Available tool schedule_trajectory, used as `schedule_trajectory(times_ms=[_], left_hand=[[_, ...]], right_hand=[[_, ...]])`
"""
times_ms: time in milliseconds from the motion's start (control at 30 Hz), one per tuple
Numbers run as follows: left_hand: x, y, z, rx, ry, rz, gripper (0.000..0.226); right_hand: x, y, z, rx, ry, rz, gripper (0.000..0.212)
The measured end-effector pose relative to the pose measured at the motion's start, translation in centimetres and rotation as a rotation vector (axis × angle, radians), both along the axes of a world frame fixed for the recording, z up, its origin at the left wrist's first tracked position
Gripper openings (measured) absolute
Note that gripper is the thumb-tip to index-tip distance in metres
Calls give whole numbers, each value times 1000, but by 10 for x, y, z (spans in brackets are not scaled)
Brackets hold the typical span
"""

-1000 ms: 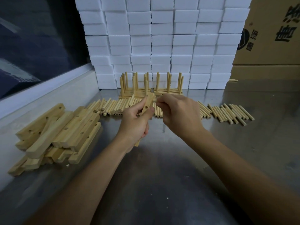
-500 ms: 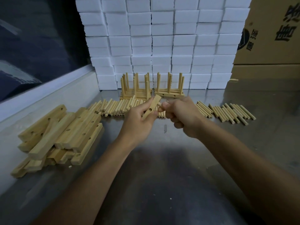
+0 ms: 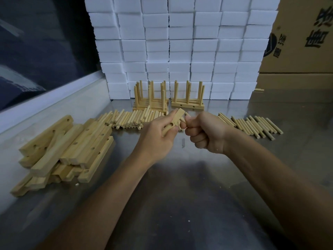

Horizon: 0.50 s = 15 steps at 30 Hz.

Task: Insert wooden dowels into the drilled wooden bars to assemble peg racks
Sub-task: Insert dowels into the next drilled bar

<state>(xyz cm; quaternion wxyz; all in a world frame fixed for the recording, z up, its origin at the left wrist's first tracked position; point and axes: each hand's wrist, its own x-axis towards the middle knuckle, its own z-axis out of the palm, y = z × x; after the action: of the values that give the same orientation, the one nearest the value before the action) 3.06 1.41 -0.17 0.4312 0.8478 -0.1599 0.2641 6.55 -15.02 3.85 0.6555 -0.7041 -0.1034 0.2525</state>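
Above the middle of the metal bench (image 3: 180, 204), the left hand (image 3: 156, 136) is gripping a drilled wooden bar (image 3: 173, 121), tilted with its far end raised and one hole facing the camera. The right hand (image 3: 205, 130) is curling its fingers tightly just beside the bar, thumb pressing toward it; it seems to be holding a dowel (image 3: 182, 120), though only a sliver is showing. Loose dowels (image 3: 129, 119) are lying in a row behind the hands, with more (image 3: 255, 126) off to the right. A heap of drilled bars (image 3: 61, 152) is sitting at the left. Finished peg racks (image 3: 169, 98) are standing against stacked white blocks (image 3: 180, 42), next to a cardboard box (image 3: 302, 37).
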Motion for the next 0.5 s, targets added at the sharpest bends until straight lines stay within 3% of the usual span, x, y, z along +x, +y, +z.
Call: schedule_trajectory(times_ms=[133, 233, 400, 433, 500], left_hand=[[2, 2, -1, 34, 8, -1, 51], [1, 3, -4, -34, 66, 1, 49], [2, 5, -4, -296, 256, -58, 47], [1, 6, -2, -353, 290, -65, 47], [0, 7, 0, -450, 331, -65, 48]], right_hand=[[2, -2, 1, 65, 143, 27, 35], [-1, 6, 1, -108, -72, -77, 33], [-9, 25, 0, -368, -670, -350, 34], [-8, 25, 1, -341, -692, -385, 30], [-5, 21, 6, -170, -528, -358, 20]])
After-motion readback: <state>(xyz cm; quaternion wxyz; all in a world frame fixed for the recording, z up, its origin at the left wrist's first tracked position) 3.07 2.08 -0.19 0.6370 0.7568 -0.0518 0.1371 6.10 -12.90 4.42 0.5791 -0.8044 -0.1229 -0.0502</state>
